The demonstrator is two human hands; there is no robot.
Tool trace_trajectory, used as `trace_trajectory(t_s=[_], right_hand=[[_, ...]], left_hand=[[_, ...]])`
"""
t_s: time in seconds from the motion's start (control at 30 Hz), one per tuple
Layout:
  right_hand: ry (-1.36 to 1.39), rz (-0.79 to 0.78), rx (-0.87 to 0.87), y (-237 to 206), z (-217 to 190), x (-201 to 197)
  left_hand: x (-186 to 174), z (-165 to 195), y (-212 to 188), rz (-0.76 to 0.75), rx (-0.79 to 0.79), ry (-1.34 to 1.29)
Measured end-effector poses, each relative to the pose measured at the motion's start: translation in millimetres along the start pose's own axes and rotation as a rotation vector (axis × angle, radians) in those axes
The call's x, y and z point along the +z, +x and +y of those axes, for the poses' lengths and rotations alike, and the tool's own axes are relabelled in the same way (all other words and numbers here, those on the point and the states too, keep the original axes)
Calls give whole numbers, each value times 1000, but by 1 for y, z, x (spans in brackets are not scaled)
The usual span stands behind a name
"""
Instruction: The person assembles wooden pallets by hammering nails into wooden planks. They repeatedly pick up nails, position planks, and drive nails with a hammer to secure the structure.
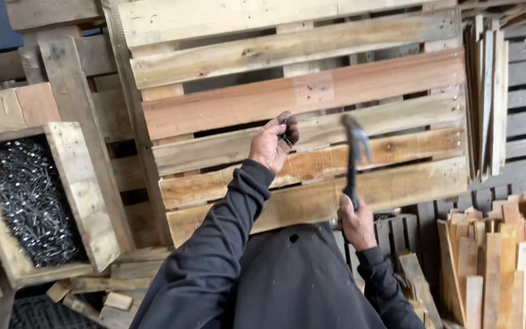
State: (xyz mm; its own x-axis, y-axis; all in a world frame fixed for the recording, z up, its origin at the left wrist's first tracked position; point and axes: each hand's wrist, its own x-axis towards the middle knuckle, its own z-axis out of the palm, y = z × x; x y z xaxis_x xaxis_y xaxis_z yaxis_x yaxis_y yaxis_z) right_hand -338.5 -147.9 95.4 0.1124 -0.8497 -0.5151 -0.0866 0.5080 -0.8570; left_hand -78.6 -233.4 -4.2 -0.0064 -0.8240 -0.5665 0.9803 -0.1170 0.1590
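Observation:
A wooden pallet [312, 91] of rough slats lies in front of me. My left hand [274, 143] rests on one of its slats, fingers pinched around what looks like a few nails. My right hand [355, 222] grips the dark handle of a hammer [354, 152], whose blurred metal head is raised above the slats, just right of my left hand. Dark sleeves cover both arms.
A wooden box [77, 183] full of dark nails [31, 201] stands at the left. Short wooden boards [500, 262] stand upright at the lower right. More planks [488, 103] lean at the right, and other pallets are behind.

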Motion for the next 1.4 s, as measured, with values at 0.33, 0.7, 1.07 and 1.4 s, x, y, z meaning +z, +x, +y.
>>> trace_trajectory(t_s=[0.33,0.7,1.07,1.4], right_hand=[[-33,98,75,-43,25,14],[-193,56,188,-44,19,24],[-338,38,265,-74,-22,30],[76,-233,-709,-51,-64,15]], left_hand=[[-27,-7,-46,-102,64,253],[-19,-24,-15,-66,579,1096],[-23,-33,-7,-268,803,1304],[-22,-4,0,219,1111,1495]])
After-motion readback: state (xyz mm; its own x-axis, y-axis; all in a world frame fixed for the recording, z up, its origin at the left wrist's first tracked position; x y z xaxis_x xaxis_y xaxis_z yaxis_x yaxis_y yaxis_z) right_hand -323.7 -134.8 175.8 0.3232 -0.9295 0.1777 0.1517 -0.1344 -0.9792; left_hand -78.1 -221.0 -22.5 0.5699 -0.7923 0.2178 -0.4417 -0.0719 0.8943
